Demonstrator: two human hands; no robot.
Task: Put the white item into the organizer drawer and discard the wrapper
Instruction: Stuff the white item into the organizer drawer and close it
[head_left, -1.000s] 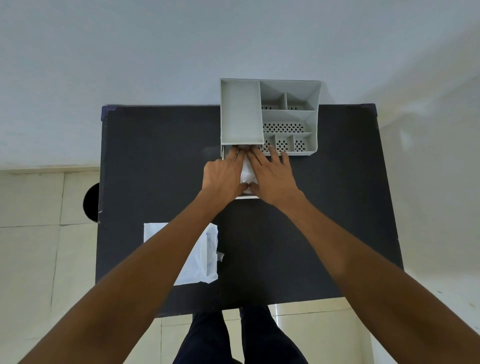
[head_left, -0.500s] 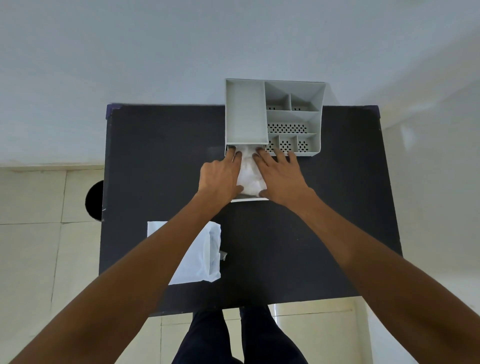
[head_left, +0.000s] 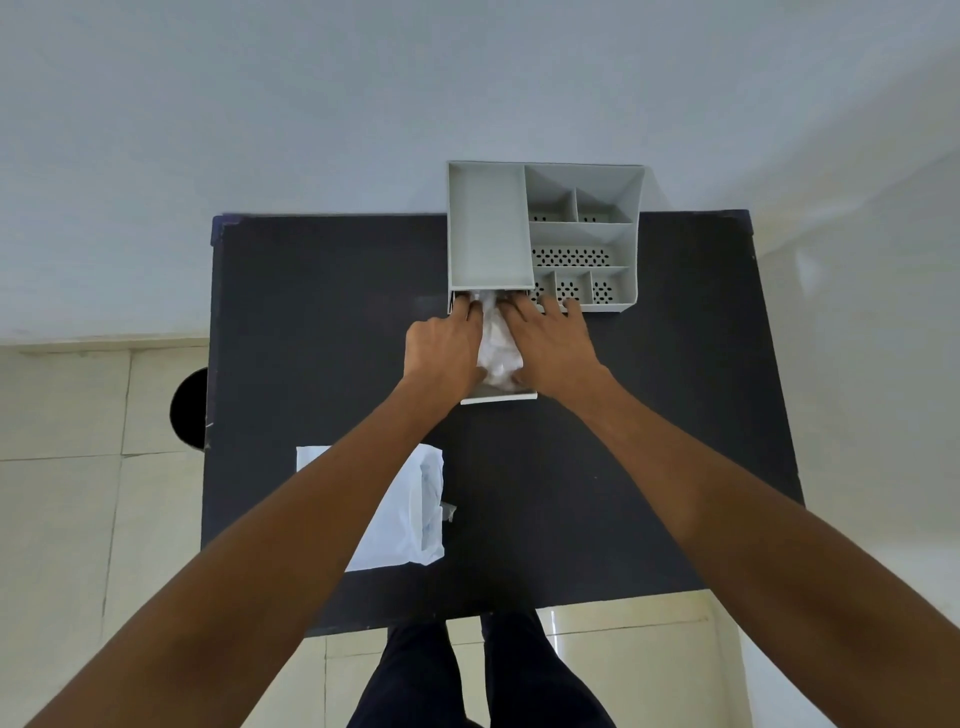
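Observation:
A grey desk organizer (head_left: 488, 228) stands at the far edge of the black table. Its white drawer (head_left: 498, 398) is pulled out toward me. A crumpled white item (head_left: 497, 348) lies in the drawer. My left hand (head_left: 441, 348) and my right hand (head_left: 550, 343) press flat on either side of the item, fingertips reaching under the organizer's front. The white plastic wrapper (head_left: 410, 514) lies flat on the table near my left forearm, partly hidden by it.
The black table (head_left: 649, 415) sits against a pale wall. A round black object (head_left: 188, 408) stands on the tiled floor left of the table. My dark trouser legs (head_left: 467, 675) show below the table's near edge.
Both hands stay on the white item in the drawer. More of the item shows between them now, and the drawer front is more visible. The view has shifted slightly.

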